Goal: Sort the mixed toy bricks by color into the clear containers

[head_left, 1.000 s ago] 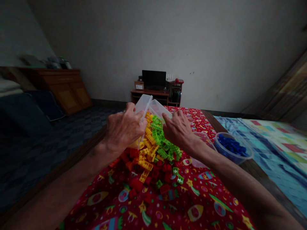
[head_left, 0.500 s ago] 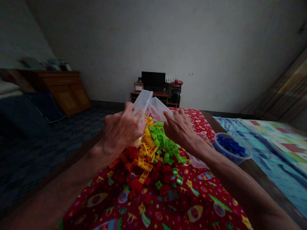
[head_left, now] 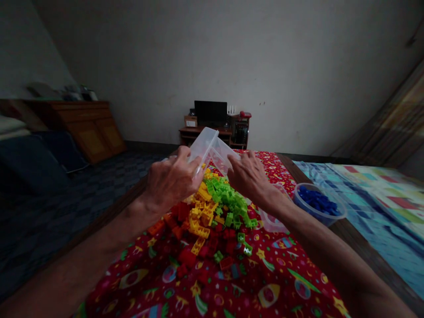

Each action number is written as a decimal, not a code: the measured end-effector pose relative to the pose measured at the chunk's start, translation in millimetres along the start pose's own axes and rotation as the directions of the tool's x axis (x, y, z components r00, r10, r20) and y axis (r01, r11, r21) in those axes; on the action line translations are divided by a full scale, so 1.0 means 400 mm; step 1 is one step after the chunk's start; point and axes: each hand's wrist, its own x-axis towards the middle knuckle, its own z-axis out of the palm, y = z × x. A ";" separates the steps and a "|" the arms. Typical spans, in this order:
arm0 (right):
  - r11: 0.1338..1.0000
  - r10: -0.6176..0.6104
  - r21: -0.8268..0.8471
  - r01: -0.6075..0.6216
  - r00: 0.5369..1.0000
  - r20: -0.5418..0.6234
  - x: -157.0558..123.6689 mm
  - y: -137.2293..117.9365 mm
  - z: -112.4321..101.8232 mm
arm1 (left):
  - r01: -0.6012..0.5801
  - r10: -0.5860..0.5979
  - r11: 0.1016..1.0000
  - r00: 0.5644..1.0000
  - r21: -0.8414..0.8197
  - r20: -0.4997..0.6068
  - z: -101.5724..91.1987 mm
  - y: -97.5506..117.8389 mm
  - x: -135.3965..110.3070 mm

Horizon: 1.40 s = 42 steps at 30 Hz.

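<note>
My left hand [head_left: 170, 181] grips one clear plastic tub [head_left: 202, 143], tipped upside down over a heap of toy bricks. My right hand [head_left: 248, 174] grips a second clear tub [head_left: 223, 154], also tipped. Below them lies the pile: yellow bricks [head_left: 202, 212] in the middle, green bricks [head_left: 230, 203] on the right, red bricks [head_left: 188, 254] underneath and toward me. The pile rests on a red patterned cloth [head_left: 271, 274].
A clear bowl of blue bricks [head_left: 318, 203] stands at the right on the wooden table edge [head_left: 357, 247]. Another clear tub [head_left: 271, 218] sits partly hidden behind my right wrist. A patterned mat [head_left: 380, 194] lies further right. A small desk with a monitor [head_left: 212, 112] stands by the far wall.
Both tubs have been lifted and tipped further. The yellow and green bricks have slid out of them onto the pile, which has grown and spread.
</note>
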 end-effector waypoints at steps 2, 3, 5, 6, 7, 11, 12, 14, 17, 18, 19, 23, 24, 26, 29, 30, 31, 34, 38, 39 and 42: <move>1.000 0.007 0.004 -0.007 1.000 0.028 0.002 0.005 -0.008 | 0.022 -0.022 1.000 0.999 -0.001 -0.026 0.007 -0.014 -0.003; 1.000 0.009 0.005 -0.009 0.999 0.035 0.002 0.007 -0.011 | 0.025 -0.025 1.000 0.999 -0.007 -0.039 0.011 -0.020 -0.005; 1.000 0.011 0.014 -0.012 0.999 0.038 -0.001 0.010 -0.013 | -0.003 0.002 1.000 0.999 -0.015 -0.055 0.017 -0.029 -0.008; 1.000 0.012 0.020 -0.013 0.999 0.035 -0.003 0.011 -0.013 | -0.030 0.029 0.999 0.998 -0.013 -0.056 0.019 -0.031 -0.010; 1.000 0.012 0.026 -0.013 0.999 0.032 -0.005 0.012 -0.011 | -0.062 0.062 0.998 0.997 -0.005 -0.054 0.021 -0.031 -0.012; 1.000 -0.013 0.027 0.012 1.000 0.021 -0.016 0.013 0.003 | -0.184 0.184 0.983 0.983 0.026 0.014 0.025 -0.002 -0.016; 1.000 -0.021 0.022 0.020 1.000 0.021 -0.019 0.013 0.008 | -0.210 0.209 0.977 0.977 0.027 0.035 0.026 0.010 -0.017; 1.000 -0.025 0.014 0.024 0.999 0.025 -0.024 0.014 0.016 | -0.237 0.235 0.971 0.970 0.029 0.058 0.032 0.038 -0.020; 1.000 -0.017 0.016 0.017 0.999 0.035 -0.032 0.018 0.023 | -0.233 0.230 0.972 0.971 0.033 0.069 0.040 0.076 -0.020; 1.000 -0.021 0.022 0.020 0.999 0.040 -0.035 0.020 0.024 | -0.237 0.234 0.971 0.969 0.035 0.074 0.040 0.084 -0.018; 0.999 -0.026 0.029 0.025 0.999 0.048 -0.037 0.023 0.023 | -0.244 0.240 0.969 0.968 0.041 0.076 0.039 0.088 -0.015; 0.998 -0.025 0.051 0.022 0.998 0.064 -0.042 0.032 0.023 | -0.239 0.235 0.968 0.970 0.070 0.056 0.020 0.074 -0.003; 0.999 -0.020 0.051 0.016 0.998 0.063 -0.043 0.033 0.023 | -0.225 0.222 0.972 0.974 0.071 0.050 0.014 0.065 0.000; 0.999 -0.014 0.050 0.011 0.998 0.060 -0.043 0.032 0.024 | -0.204 0.201 0.976 0.978 0.071 0.049 0.002 0.047 0.002; 0.999 -0.015 0.048 0.012 0.998 0.058 -0.041 0.026 0.021 | -0.207 0.204 0.975 0.978 0.082 0.050 -0.011 0.025 0.004; 0.999 -0.013 0.046 0.011 0.998 0.056 -0.041 0.024 0.018 | -0.216 0.213 0.973 0.976 0.088 0.041 -0.014 0.019 0.005; 0.999 -0.009 0.043 0.007 0.998 0.054 -0.040 0.023 0.016 | -0.227 0.225 0.970 0.974 0.091 0.026 -0.016 0.013 0.005; 0.999 -0.005 0.041 0.004 0.999 0.035 -0.040 0.025 0.010 | -0.246 0.250 0.965 0.968 0.089 -0.028 -0.018 -0.009 0.009; 0.998 -0.017 0.062 0.017 1.000 0.008 -0.041 0.043 0.016 | -0.103 0.105 0.994 0.992 0.028 -0.070 -0.002 -0.047 0.015; 0.998 -0.015 0.068 0.015 1.000 0.001 -0.041 0.048 0.021 | -0.044 0.044 0.999 0.996 0.005 -0.074 0.006 -0.056 0.016; 0.996 -0.004 0.092 0.008 0.999 -0.045 -0.039 0.065 0.040 | 0.088 -0.094 0.993 0.992 -0.078 -0.079 0.031 -0.081 0.018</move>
